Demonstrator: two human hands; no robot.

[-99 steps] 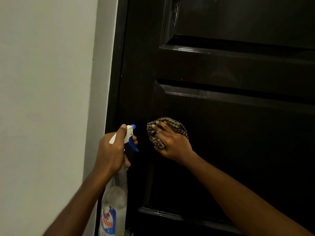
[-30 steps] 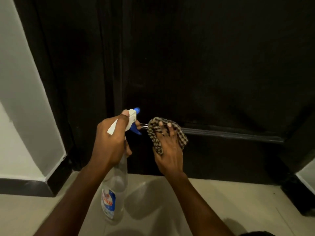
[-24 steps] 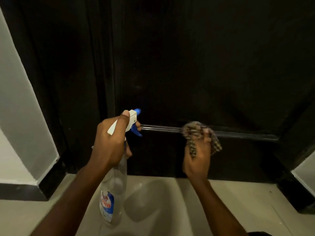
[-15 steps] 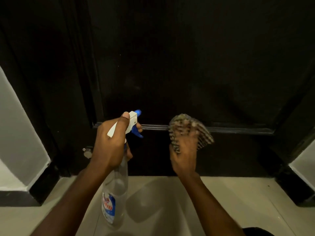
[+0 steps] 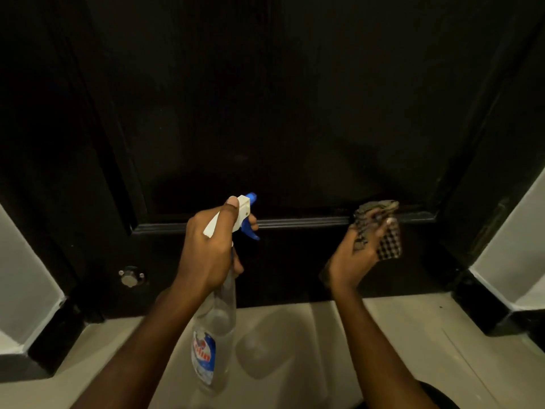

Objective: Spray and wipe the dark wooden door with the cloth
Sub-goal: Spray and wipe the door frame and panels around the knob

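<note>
The dark wooden door [image 5: 295, 113] fills the upper view, seen from low down near its bottom panel. My left hand [image 5: 209, 255] grips a clear spray bottle [image 5: 215, 329] with a white and blue trigger head, its nozzle pointing at the door. My right hand [image 5: 356, 255] holds a checked cloth [image 5: 383, 231] bunched against the lower moulding at the door's right end.
A round metal door stop [image 5: 129, 278] sits low on the door's left. The dark frame [image 5: 486, 172] and white walls with black skirting [image 5: 483, 302] flank the door on both sides. Pale floor tiles [image 5: 295, 349] lie below.
The view dropped from mid-door to the bottom panel. My right hand slid the cloth rightward along the lower moulding. The left hand stayed put with the bottle.
</note>
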